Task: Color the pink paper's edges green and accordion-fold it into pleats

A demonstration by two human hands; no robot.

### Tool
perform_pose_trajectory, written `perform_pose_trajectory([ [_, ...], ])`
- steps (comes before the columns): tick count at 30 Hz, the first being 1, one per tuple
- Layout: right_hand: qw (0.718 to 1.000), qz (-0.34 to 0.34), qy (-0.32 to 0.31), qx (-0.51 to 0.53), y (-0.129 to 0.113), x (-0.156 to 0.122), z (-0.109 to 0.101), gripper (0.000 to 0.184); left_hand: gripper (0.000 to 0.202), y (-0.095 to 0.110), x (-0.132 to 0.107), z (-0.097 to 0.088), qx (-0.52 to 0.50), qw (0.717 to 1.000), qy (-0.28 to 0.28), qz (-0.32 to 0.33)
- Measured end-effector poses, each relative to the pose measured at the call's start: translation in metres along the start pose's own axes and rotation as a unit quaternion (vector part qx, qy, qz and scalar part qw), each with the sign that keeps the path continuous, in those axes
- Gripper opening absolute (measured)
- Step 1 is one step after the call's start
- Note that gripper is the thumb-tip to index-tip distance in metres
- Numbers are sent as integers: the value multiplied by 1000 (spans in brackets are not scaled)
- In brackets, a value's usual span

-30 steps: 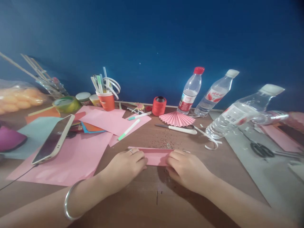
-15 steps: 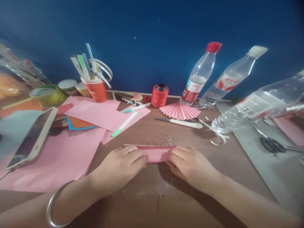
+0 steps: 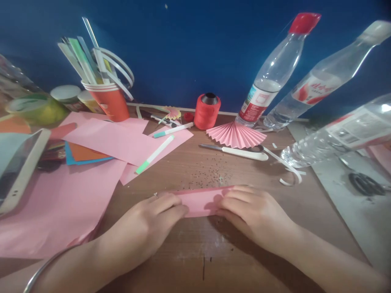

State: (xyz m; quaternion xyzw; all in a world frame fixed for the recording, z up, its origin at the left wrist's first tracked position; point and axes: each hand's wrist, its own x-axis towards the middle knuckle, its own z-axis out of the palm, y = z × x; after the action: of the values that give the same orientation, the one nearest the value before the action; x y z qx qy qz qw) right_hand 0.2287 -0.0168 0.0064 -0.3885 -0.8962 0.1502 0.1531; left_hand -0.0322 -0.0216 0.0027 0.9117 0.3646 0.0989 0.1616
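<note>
A narrow folded strip of pink paper point(image 3: 200, 203) lies across the near middle of the brown table, gripped at both ends. My left hand point(image 3: 152, 224), with a ring on one finger, is closed on its left end. My right hand point(image 3: 252, 207) is closed on the right end, fingers over the top and thumb at the near edge. Just beyond the strip are scattered small dark specks point(image 3: 210, 173). Farther back lie a white-handled knife point(image 3: 246, 153) and a pleated pink paper fan point(image 3: 236, 135).
Pink sheets point(image 3: 70, 195), a phone point(image 3: 23, 171) and two markers point(image 3: 155, 154) lie to the left. A red cup of pens point(image 3: 111, 103), a red thread spool point(image 3: 207, 112) and bottles point(image 3: 264, 83) stand along the blue wall. Black-handled scissors point(image 3: 365, 183) rest at right.
The view has come closer and tilted slightly. The pink strip now slants a little, its right end higher, and its near flap looks flatter. Both hands keep hold of its ends.
</note>
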Motion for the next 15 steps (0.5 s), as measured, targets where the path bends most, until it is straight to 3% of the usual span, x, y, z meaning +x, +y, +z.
perform_pose_trajectory([
  [8,987,146,-19,64,1,5,-6,21,40,13,2,-10,62,998,8,-4],
  [15,975,195,-21,102,1,9,-6,19,38,12,2,-10,89,995,15,28],
])
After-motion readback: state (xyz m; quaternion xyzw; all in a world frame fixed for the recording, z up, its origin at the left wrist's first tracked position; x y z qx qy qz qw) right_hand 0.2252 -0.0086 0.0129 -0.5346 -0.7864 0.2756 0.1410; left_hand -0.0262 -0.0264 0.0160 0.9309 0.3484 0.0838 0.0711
